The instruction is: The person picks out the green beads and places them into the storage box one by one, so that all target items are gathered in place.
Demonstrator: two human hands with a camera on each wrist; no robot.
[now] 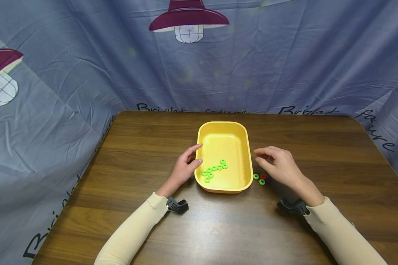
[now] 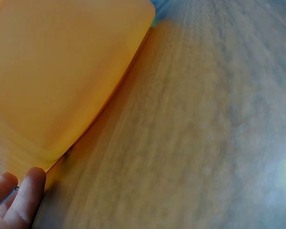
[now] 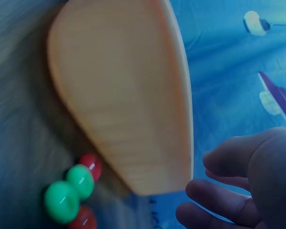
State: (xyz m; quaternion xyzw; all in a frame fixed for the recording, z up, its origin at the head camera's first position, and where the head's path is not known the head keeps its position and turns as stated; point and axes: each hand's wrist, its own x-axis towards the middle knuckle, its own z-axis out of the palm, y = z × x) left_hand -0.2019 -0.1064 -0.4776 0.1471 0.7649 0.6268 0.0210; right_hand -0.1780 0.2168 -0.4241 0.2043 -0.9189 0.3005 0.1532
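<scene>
A: Starting at the left, what lies there?

B: The brown wooden table (image 1: 126, 154) runs bare from its left edge, where the grey-blue curtain (image 1: 53, 121) hangs close, up to the person's left hand (image 1: 185, 167). That stretch is open wood with room to move.

A: How does the left hand sit?

B: It rests on the table against the left wall of the yellow tray (image 1: 223, 129). The fingers are loosely bent and touch the wall near the rim; the thumb lies at the rim too. The left wrist view shows two fingertips (image 2: 24, 195) by the tray's lower corner, pressing rather than gripping.

A: And the tray itself?

B: It stands near the middle of the table, long side running away from the person. A row of green rings (image 1: 215, 169) lies on its floor in the near half, slanting from lower left to upper right. The far half of the floor is bare.

A: What is to the right of it?

B: Just beside the tray's near right corner lie loose rings (image 1: 261, 179) on the wood: two green, one red, and a dark one partly hidden under the hand. The right hand (image 1: 280, 165) hovers above them, fingers curled inward with tips drawn together; whether they pinch anything cannot be told. Beyond it the table runs open to its right edge
</scene>
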